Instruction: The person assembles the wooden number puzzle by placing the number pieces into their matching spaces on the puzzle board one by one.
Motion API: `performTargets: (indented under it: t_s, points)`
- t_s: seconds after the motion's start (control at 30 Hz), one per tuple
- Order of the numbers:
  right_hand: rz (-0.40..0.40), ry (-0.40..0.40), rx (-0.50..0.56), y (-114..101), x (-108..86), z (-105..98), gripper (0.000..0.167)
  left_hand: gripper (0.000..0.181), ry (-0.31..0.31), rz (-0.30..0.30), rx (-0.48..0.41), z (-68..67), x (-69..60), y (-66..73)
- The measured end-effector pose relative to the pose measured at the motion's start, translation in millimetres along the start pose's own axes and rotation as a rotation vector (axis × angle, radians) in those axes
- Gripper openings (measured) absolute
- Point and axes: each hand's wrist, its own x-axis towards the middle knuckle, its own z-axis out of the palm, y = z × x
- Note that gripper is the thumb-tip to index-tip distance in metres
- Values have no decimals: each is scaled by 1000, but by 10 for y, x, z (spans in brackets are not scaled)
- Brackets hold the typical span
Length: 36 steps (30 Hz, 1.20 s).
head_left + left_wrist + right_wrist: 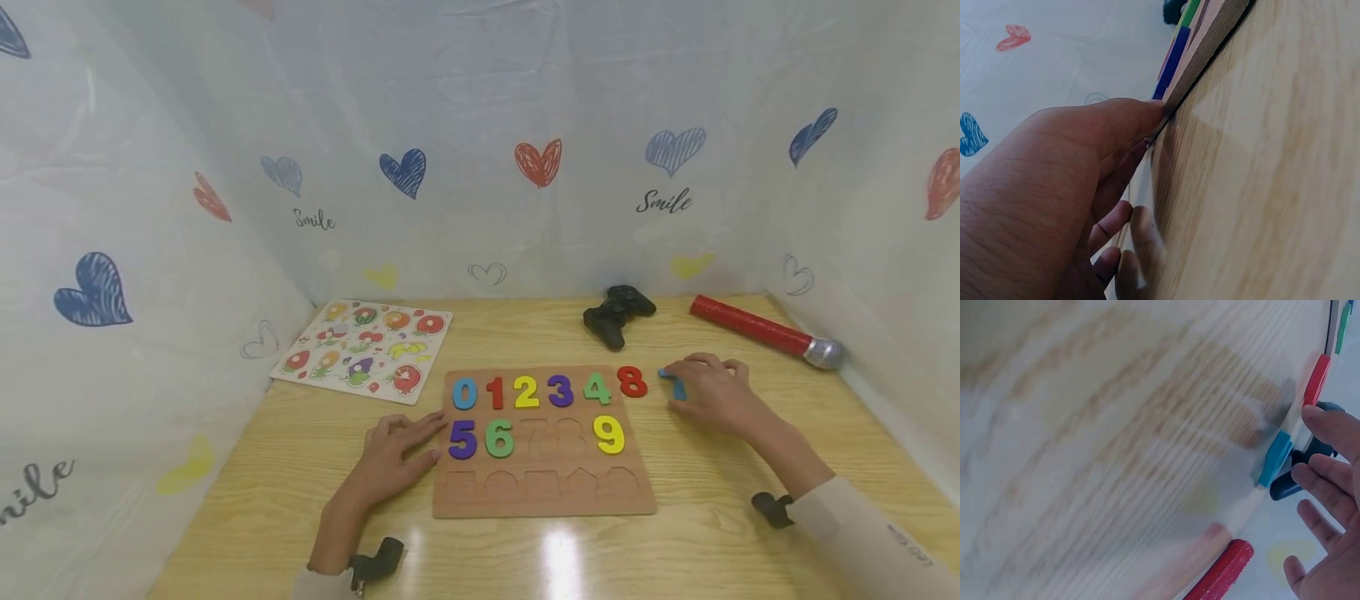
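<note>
A wooden number board lies flat, with coloured numbers in its top row and 5, 6 and 9 in its middle row. The outlines of 7 and 8 show as bare recesses. At the board's left edge rests my left hand, its thumb touching the side near the purple 5. My right hand hovers over a blue number piece, probably a 7, with fingers spread and partly covering it in the head view. A red 8 lies at the board's upper right corner.
Behind the board sits a black game controller. A red tube with a silver end, like a toy microphone, lies at the back right. To the back left is a fruit puzzle board. A heart-printed curtain surrounds the table.
</note>
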Motion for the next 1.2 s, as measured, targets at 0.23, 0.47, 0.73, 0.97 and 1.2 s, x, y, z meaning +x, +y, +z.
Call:
performTargets:
  t_s: [0.23, 0.47, 0.73, 0.97, 1.2]
  points:
    - [37, -56, -1, 92, 13, 11, 55, 48, -1, 16, -1, -1, -4, 10]
    - [52, -83, 11, 209, 7, 21, 58, 48, -2, 22, 8, 6, 8, 8]
    - [38, -63, 34, 253, 7, 30, 51, 48, -9, 17, 18, 1, 8, 5]
    - [48, -36, 24, 247, -9, 33, 52, 48, -17, 4, 7, -4, 7, 17]
    - [39, -26, 31, 170, -28, 9, 54, 48, -12, -5, 7, 1, -7, 10]
